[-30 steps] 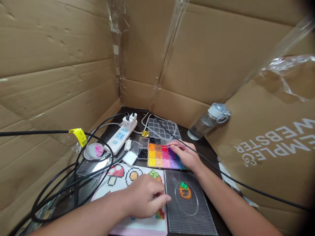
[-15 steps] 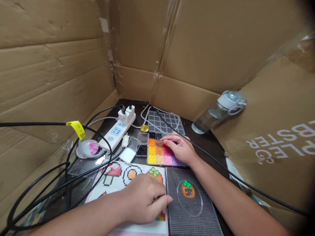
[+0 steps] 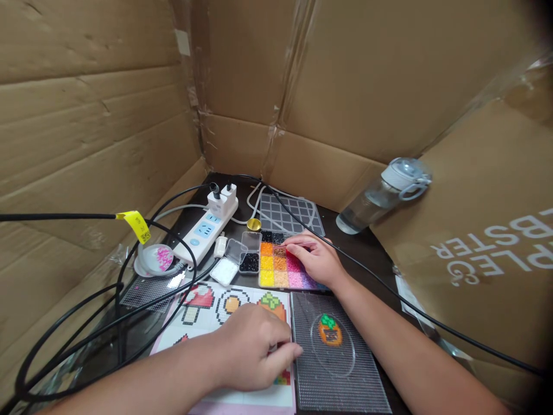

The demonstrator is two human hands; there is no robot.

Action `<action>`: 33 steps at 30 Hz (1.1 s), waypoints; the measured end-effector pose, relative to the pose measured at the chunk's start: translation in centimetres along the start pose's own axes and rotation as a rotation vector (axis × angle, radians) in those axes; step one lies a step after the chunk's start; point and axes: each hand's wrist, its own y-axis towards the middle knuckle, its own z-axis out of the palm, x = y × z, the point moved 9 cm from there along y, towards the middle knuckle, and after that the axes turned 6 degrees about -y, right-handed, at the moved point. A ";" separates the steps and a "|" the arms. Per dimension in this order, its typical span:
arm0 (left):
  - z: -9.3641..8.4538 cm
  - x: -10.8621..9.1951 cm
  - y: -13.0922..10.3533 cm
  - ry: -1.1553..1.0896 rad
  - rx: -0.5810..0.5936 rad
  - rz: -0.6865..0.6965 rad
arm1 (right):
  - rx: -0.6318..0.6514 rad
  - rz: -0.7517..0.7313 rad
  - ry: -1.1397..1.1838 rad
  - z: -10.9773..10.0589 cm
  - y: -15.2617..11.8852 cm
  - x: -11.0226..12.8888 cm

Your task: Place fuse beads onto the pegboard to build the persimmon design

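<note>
My right hand [image 3: 317, 259] is closed on thin pinkish tweezers [image 3: 294, 244], whose tips are over the orange and brown compartments of a bead box [image 3: 266, 279]. Small beads sorted by colour fill this box. My left hand [image 3: 259, 349] lies curled on a sheet of pixel patterns [image 3: 254, 400], its thumb and forefinger at the left edge of a clear pegboard [image 3: 341, 386]. Nothing shows between its fingers. On the pegboard sits an orange bead figure [image 3: 330, 333] with a green top and darker beads in its middle.
Small cases of black beads [image 3: 249, 263] and white beads [image 3: 224, 271] stand left of the box. Further left are a power strip [image 3: 192, 242], a dish of pink beads [image 3: 163, 259] and looping black cables [image 3: 118, 314]. A water bottle [image 3: 371, 202] leans against the cardboard at right.
My right hand and the tweezers have shifted slightly left, toward the orange compartment. My left hand stays in place.
</note>
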 end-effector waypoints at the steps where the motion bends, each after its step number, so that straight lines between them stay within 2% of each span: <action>1: 0.0 0.0 0.0 0.004 0.003 0.001 | 0.002 0.003 0.006 0.0 0.0 0.0; 11: 0.0 0.0 -0.1 -0.009 -0.011 0.010 | 0.011 0.035 0.003 -0.1 0.1 -0.2; 14: 0.0 0.0 -0.1 -0.032 -0.010 0.005 | 0.015 0.043 0.106 -0.1 0.1 -0.5; 19: 0.0 0.2 -0.2 -0.045 -0.005 -0.010 | -0.053 0.120 0.350 -1.2 -0.4 -1.0; 23: 0.0 0.3 -0.1 -0.032 -0.004 -0.014 | -0.103 0.118 0.428 -2.9 -1.4 -0.9; 26: -0.1 0.3 -0.2 -0.019 -0.017 -0.009 | -0.203 0.152 0.415 -4.7 -3.0 -2.1; 30: -0.3 0.1 -0.3 -0.007 -0.039 0.000 | -0.329 0.214 0.371 -7.1 -6.1 -4.4; 33: -0.4 0.1 -0.3 0.000 -0.047 -0.001 | -0.419 0.202 0.327 -8.9 -9.0 -5.1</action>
